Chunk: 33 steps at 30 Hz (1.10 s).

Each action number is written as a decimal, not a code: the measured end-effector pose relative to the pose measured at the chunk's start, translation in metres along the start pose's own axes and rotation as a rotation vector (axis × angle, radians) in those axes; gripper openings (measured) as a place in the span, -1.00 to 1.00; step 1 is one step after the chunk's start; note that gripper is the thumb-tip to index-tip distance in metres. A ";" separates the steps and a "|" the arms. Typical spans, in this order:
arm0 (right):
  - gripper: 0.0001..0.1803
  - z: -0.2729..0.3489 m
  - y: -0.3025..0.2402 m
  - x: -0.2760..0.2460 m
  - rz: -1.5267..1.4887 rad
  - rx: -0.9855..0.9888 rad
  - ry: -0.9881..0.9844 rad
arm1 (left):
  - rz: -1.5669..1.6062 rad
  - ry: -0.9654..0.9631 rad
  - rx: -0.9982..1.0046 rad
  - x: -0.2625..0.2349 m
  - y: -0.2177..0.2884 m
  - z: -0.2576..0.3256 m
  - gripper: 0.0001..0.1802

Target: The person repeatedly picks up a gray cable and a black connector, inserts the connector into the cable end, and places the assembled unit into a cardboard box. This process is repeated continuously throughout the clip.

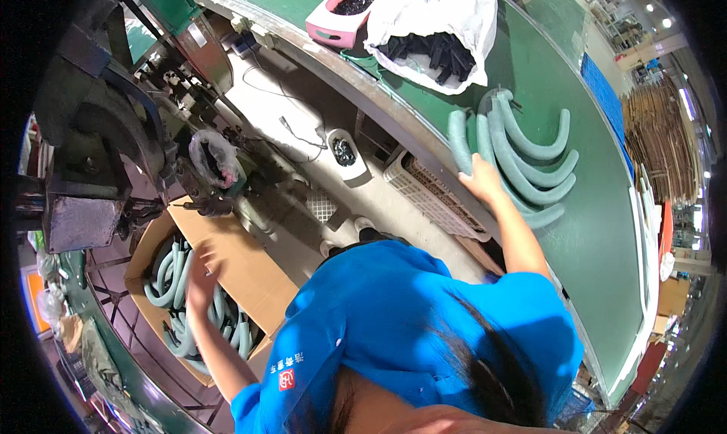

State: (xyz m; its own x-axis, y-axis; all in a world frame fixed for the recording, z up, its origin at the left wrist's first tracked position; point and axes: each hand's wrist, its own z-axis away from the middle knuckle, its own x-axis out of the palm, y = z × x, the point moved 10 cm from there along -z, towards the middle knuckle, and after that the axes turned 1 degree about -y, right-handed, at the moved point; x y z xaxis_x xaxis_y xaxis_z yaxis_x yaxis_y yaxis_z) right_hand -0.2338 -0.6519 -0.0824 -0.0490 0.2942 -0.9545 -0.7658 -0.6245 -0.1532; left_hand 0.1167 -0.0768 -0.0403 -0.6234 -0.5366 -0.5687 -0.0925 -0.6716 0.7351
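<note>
My right hand (481, 179) is closed around the near end of a curved grey-green foam tube (459, 135) at the table's edge. Several more curved foam tubes (522, 165) lie side by side just right of it on the green table (598, 260). My left hand (204, 271), somewhat blurred, is over an open cardboard box (235, 248) with its fingers apart and nothing seen in them. Inside that box, bent grey-green tubes (178, 275) with black ends lie in a heap.
A white sack (435, 17) of black parts and a pink container (326, 21) of small black pieces stand on the table. Dark machinery (91, 131) rises at the left. On the floor are a white scoop-shaped container (354, 167), cables and a plastic crate (428, 195).
</note>
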 end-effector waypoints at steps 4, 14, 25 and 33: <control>-0.55 0.047 -0.142 -0.037 -0.239 -0.360 0.210 | 0.175 -0.520 0.335 0.151 0.169 -0.033 -0.22; -0.78 -0.053 -0.205 -0.101 -0.506 -0.786 0.359 | 0.822 -0.347 0.438 0.085 0.266 -0.011 -0.58; -0.47 -0.307 -0.020 0.020 0.289 -0.045 -0.035 | -0.080 -0.094 0.287 0.095 0.257 0.090 -0.46; -0.69 -0.259 -0.064 -0.041 -0.170 -0.252 0.362 | -0.077 0.102 0.145 0.090 0.202 0.078 -0.56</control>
State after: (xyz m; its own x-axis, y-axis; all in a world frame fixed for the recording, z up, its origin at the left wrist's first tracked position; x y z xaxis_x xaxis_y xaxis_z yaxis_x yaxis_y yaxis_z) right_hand -0.0172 -0.8116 -0.0992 0.3249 0.1640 -0.9314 -0.5621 -0.7586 -0.3296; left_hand -0.0193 -0.2212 0.0860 -0.5286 -0.5404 -0.6547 -0.2524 -0.6363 0.7290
